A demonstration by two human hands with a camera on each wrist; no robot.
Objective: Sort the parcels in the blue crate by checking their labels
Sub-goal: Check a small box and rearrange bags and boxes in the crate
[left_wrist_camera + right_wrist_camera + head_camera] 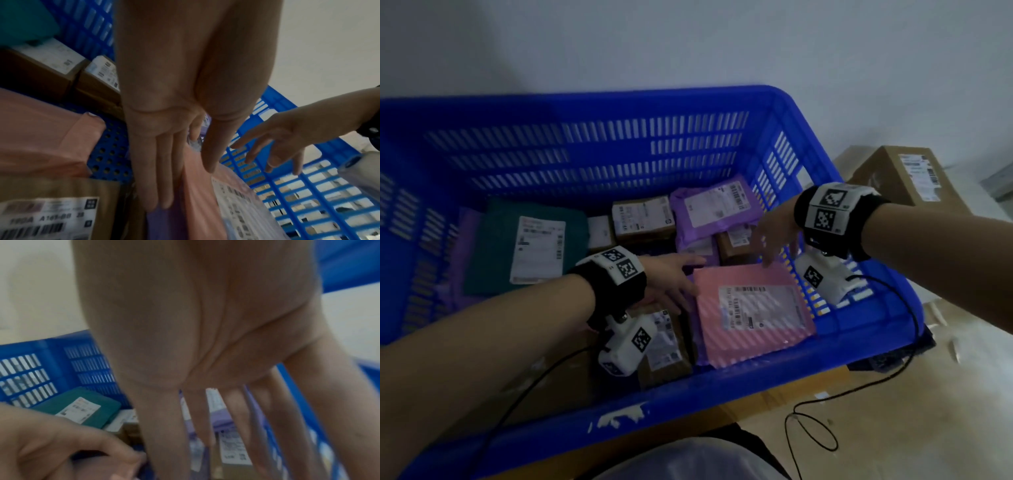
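Pink plastic wraps the parcel (751, 311) both hands are reaching for; it lies label-up against the near right wall of the blue crate (592, 102). The left hand (671, 277) has straight fingers laid along its left edge, and the right hand (777, 240) hovers spread over its far corner, neither gripping yet. Sorting looks barely begun: a teal parcel (530, 246), a purple mailer (717, 209) and several brown boxes (643, 219) remain inside. One cardboard box (907, 178) sits outside to the right, though whether it has been sorted there I cannot tell.
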